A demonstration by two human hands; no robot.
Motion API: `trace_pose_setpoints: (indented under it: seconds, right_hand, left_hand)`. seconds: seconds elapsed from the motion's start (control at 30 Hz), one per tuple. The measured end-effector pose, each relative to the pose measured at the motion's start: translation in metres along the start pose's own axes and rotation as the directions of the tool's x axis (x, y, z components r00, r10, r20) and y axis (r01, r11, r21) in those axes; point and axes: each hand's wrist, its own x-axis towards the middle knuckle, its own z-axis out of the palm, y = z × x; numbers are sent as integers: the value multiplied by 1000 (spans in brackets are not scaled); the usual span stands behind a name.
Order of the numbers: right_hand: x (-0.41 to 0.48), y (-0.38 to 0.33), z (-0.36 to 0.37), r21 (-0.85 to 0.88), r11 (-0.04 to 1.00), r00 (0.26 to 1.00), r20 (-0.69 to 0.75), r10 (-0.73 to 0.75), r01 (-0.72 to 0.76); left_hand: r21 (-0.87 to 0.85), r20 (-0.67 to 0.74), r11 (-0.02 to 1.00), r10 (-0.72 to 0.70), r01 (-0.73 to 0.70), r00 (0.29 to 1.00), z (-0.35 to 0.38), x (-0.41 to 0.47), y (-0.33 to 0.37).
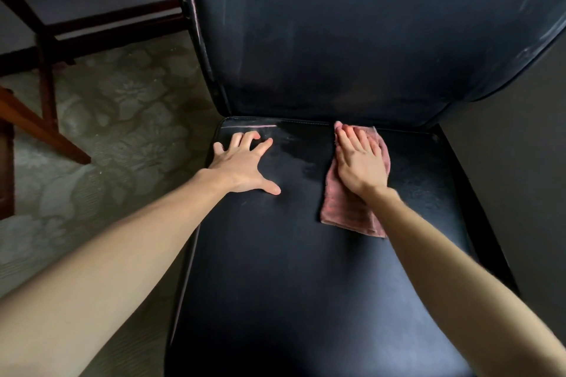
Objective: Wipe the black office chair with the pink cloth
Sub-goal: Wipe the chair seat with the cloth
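Observation:
The black office chair (291, 269) fills the view, its seat below me and its backrest rising at the top. A folded pink cloth (343, 208) lies on the back right of the seat. My right hand (360, 159) presses flat on the cloth with straight fingers that point toward the backrest seam. My left hand (245, 162) rests on the bare seat near the back left corner, fingers spread and thumb out. A pale dusty smear shows on the seat between my two hands.
Dark wooden furniture legs (46, 76) stand on patterned carpet (122, 119) to the left of the chair. A dark wall or panel (520, 162) runs close along the chair's right side.

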Motion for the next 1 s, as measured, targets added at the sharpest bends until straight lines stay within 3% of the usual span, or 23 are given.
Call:
trace_pose_setpoints:
  seconds: [0.13, 0.23, 0.3, 0.4, 0.47, 0.53, 0.57, 0.63, 0.73, 0.87, 1.0]
  right_hand:
    - [13, -66, 15, 43, 986, 986, 31, -165, 164]
    - [21, -97, 11, 300, 936, 974, 79, -214, 181]
    - [22, -91, -2, 571, 819, 987, 86, -134, 61]
    - [10, -63, -22, 803, 589, 993, 24, 120, -90]
    - [-1, -46, -28, 793, 592, 953, -50, 299, -144]
    - [-9, -38, -26, 763, 619, 915, -97, 392, -185]
    - [-11, -36, -23, 763, 621, 912, -106, 396, -181]
    - [-14, -37, -13, 781, 611, 930, -121, 347, -126]
    - [-17, -36, -2, 728, 681, 945, -165, 282, -76]
    - [-16, -30, 5, 567, 820, 961, -176, 212, -77]
    - [-11, -30, 12, 305, 951, 977, -185, 106, -46]
  left_hand:
    - [-10, -7, 1000, -8, 8, 1000, 4, 2, -1]
    - [-37, 34, 999, -4, 5, 999, 1, -2, -2]
    - [-148, 10, 988, -30, 31, 999, -5, -6, -4]
    - [-347, -271, 938, -99, -1, 958, -12, -8, 8]
    - [-226, -375, 962, 59, -153, 925, -12, -5, 37]
    - [-104, -265, 962, 216, -251, 940, -4, 5, 71]
    - [-53, -174, 970, 226, -238, 958, 4, 11, 84]
    - [5, -100, 984, 177, -177, 979, 18, 23, 94]
    - [38, -162, 987, 162, -157, 973, 31, 30, 87]
    - [7, -172, 994, 108, -108, 979, 21, 34, 61]
    - [-100, -154, 994, -47, 31, 987, 14, 22, -6]
